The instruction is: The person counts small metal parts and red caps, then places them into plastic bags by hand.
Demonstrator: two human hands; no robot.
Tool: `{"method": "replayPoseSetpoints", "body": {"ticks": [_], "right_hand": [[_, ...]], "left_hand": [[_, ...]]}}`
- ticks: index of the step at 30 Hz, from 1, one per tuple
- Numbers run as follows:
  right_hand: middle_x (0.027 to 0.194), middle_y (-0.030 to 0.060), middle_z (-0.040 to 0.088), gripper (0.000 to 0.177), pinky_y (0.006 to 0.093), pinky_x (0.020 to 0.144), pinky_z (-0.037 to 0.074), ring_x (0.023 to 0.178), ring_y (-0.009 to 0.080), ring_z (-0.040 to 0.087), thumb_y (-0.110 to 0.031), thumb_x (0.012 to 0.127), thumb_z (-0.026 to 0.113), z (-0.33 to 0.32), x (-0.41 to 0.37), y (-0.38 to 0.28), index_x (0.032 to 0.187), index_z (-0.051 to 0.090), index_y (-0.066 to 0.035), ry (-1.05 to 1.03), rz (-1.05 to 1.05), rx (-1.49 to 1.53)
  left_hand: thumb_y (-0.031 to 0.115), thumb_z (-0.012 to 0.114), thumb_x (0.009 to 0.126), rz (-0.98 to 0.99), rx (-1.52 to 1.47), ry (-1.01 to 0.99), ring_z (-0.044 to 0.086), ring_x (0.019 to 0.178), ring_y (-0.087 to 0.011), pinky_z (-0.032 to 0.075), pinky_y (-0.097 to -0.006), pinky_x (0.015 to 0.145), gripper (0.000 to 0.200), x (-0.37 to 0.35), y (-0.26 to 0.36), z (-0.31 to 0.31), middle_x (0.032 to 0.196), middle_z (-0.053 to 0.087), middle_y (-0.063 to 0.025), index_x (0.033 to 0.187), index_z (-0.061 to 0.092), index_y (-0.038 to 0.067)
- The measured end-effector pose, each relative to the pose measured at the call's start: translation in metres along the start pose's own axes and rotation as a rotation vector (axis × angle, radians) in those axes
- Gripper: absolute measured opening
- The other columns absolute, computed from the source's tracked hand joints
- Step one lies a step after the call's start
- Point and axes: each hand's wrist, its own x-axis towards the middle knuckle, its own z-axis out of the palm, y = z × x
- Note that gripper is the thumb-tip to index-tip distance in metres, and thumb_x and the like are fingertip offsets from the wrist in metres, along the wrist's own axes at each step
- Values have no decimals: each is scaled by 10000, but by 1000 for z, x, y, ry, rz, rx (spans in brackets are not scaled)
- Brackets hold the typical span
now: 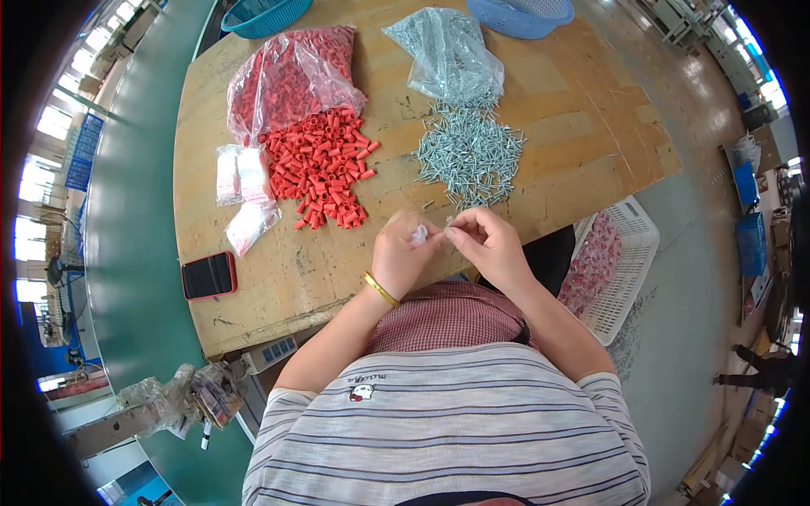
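Note:
My left hand (405, 251), with a gold bracelet at the wrist, is closed around a small clear plastic bag (418, 236). Fingertips of my right hand (491, 246) pinch at the bag's edge, close against the left fingertips. What the bag contains, if anything, is too small to make out. Beyond the left hand lies a heap of red plastic sleeves (321, 164), spilling from a large clear bag (295, 76). Past the right hand is a pile of silver screws (472, 156) below its own clear bag (447, 55).
Packs of small plastic bags (245, 177) and a red-edged phone (209, 276) lie at the table's left. Two baskets, one teal (266, 17) and one blue (523, 18), stand at the far edge. A white crate (629, 278) with filled red-and-clear packets sits low on the right.

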Motion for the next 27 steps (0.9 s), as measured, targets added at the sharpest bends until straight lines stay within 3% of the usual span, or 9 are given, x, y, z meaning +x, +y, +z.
{"method": "replayPoseSetpoints", "body": {"ticks": [5,10,13,16,19,22,25,27], "right_hand": [[824,77,665,150,285,648,488,688,132,601,-130,880,671,7,2,8,963,625,-12,1,60,-6],[816,65,647,107,277,645,489,694,116,594,-86,877,633,3,3,13,938,600,-3,-49,109,81],[813,60,638,91,270,641,481,693,110,583,-78,874,621,3,3,16,919,589,-5,-67,112,91],[799,63,629,86,274,644,475,699,116,578,-78,867,615,3,3,13,903,585,-6,-64,121,120],[780,70,616,81,287,650,473,700,129,576,-80,857,610,3,1,18,885,585,-7,-66,100,104],[764,71,604,73,292,645,466,690,135,566,-79,851,599,3,5,27,869,589,-9,-73,96,47],[779,11,583,30,232,630,424,707,68,521,-37,882,555,5,6,35,872,577,-20,-93,142,136],[778,-8,569,41,212,622,405,705,47,501,-23,893,538,5,6,31,875,575,-26,-91,177,218]], "left_hand": [[89,782,778,-16,72,-53,577,731,-188,467,-303,682,124,-2,1,-2,768,612,-59,799,670,41],[127,734,843,-126,-147,-126,622,792,-174,487,-298,725,123,-5,-9,-4,849,678,-71,915,717,28],[146,703,871,-162,-162,-78,629,770,-167,492,-291,710,138,-5,-15,-2,861,688,-71,941,722,28],[137,691,857,-286,-152,-43,652,765,-220,508,-319,713,124,-3,-11,-3,872,688,-112,913,714,29],[122,688,851,-200,-119,-52,649,755,-237,509,-316,707,101,-2,-9,-5,859,673,-110,894,689,31],[68,676,820,36,-11,-38,644,758,-234,514,-326,699,98,-2,-11,-3,854,659,-96,914,664,46],[31,659,783,282,178,-98,640,779,-276,521,-361,694,163,0,-12,-7,866,650,-102,944,663,63],[29,653,766,247,209,-151,631,798,-306,519,-382,700,208,0,-6,-11,868,644,-120,970,671,68]]}}
